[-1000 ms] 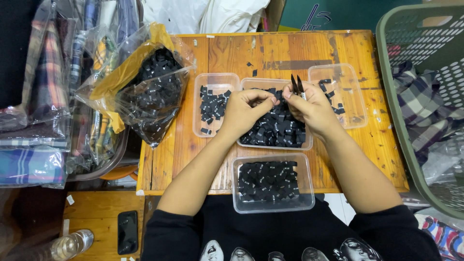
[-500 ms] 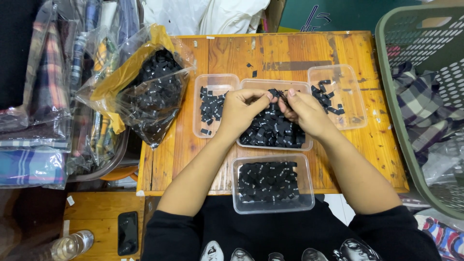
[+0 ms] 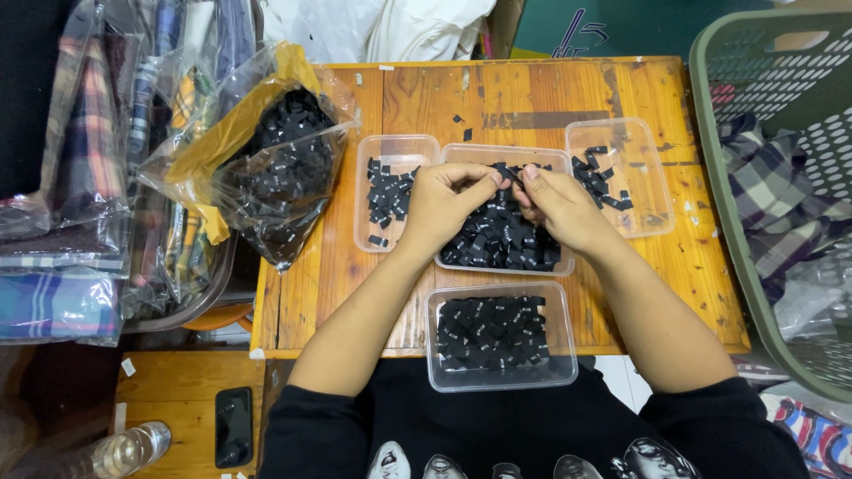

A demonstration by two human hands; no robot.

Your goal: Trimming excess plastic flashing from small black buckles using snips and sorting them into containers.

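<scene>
A clear plastic bag of small black tags (image 3: 275,168) is seen at the left of the wooden table (image 3: 532,89). Over the middle clear plastic tray of black tags (image 3: 501,235), the left hand (image 3: 444,204) and right hand (image 3: 559,208) are brought together, fingertips pinching what appears to be one small black tag (image 3: 508,173) between them.

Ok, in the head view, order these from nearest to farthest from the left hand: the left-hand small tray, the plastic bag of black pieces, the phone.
From the left hand:
1. Small tray, just left of it.
2. Plastic bag, at the table's left edge.
3. Phone, down on the lower surface, bottom left.
</scene>
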